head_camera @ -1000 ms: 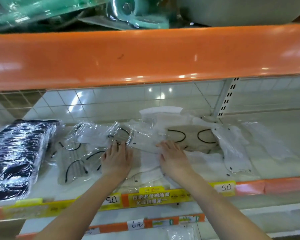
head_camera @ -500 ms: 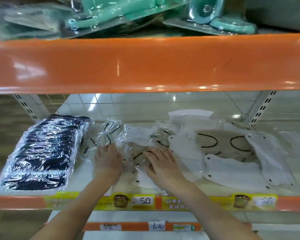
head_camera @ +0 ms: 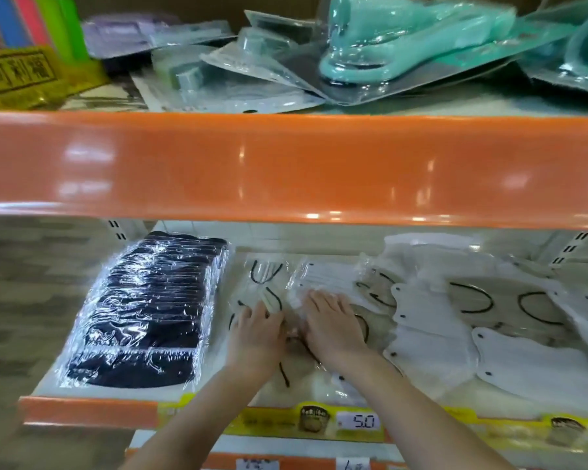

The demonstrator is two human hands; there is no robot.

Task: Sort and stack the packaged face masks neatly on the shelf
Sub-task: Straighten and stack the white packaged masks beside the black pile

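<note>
Orange shelf lip (head_camera: 89, 410) fronts our row; bare strip behind it. One black pack stack (head_camera: 150, 310) fills left end. Clear-bagged masks (head_camera: 431, 337) sprawl overlapping at right, count unclear. Our left hand (head_camera: 257, 337) and right hand (head_camera: 333, 325), fingers flat, press middle bags (head_camera: 323, 279). One "5.0" tag (head_camera: 363, 421).

Both bare forearms reach up and forward from the lower edge of the view, converging toward the middle. The left hand (head_camera: 257, 337) lies palm down, its fingers (head_camera: 251, 312) slightly bent at the tips and pointing away from the person. The right hand (head_camera: 333, 325) lies just beside it, also palm down, its fingers (head_camera: 314, 298) nearly straight and spread a little, angled toward the left. The two hands sit close together, thumbs side by side; whether they touch cannot be told.
</note>
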